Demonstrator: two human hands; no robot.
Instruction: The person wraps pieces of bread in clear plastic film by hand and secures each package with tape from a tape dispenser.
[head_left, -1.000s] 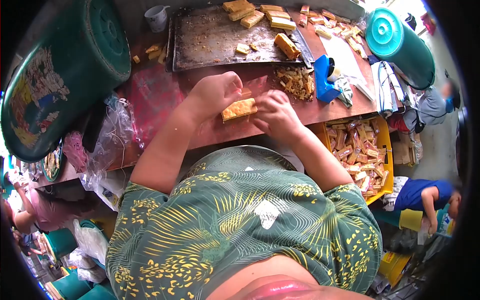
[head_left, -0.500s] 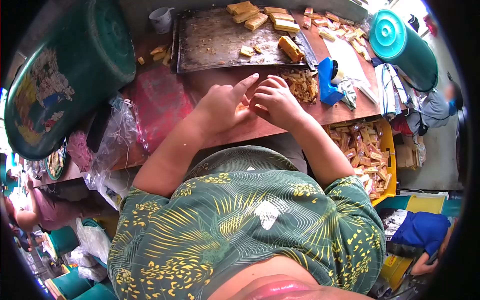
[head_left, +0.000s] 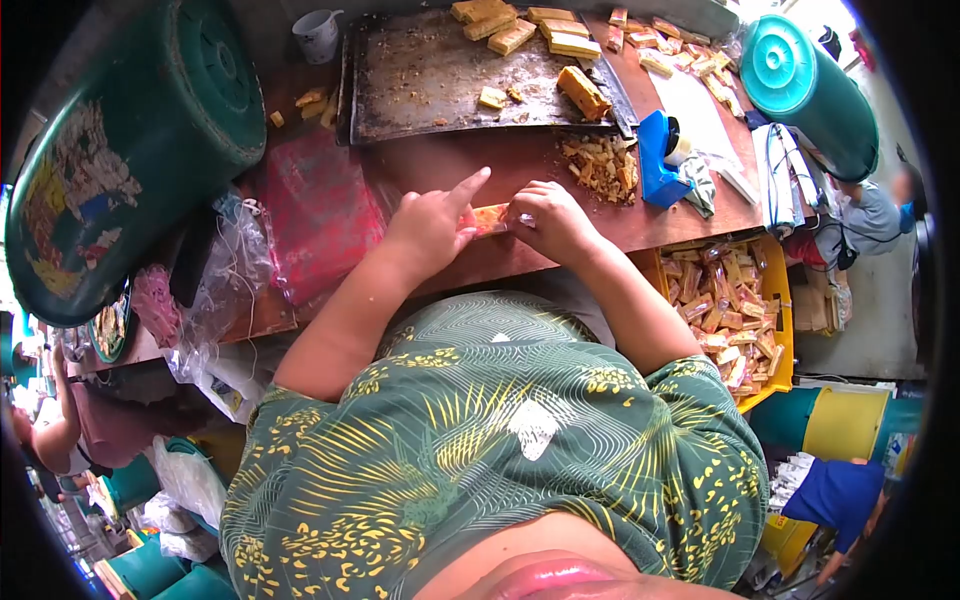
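Between my two hands is a small cake bar in clear plastic wrap (head_left: 490,219), orange-yellow with reddish marks, held just above the table's front part. My left hand (head_left: 432,226) grips its left end between thumb and curled fingers, with the index finger stretched out. At the other end, my right hand (head_left: 552,217) has its fingers pinched on the plastic. A heap of crumbs and broken pieces (head_left: 603,168) lies beyond my right hand. Just behind it stands a blue tape dispenser (head_left: 660,165). Left of my left hand lies a red plastic sheet (head_left: 322,215).
A dark baking tray (head_left: 430,85) with several cake bars (head_left: 512,37) lies at the back. A yellow crate (head_left: 781,330) of wrapped bars stands at right. Green bins (head_left: 225,90) flank the table (head_left: 400,165). A white mug (head_left: 318,38) stands at back left. Other people work at both sides.
My hands have moved apart and slightly toward me, and the wrapped bar between them now shows. The person at lower right has bent lower.
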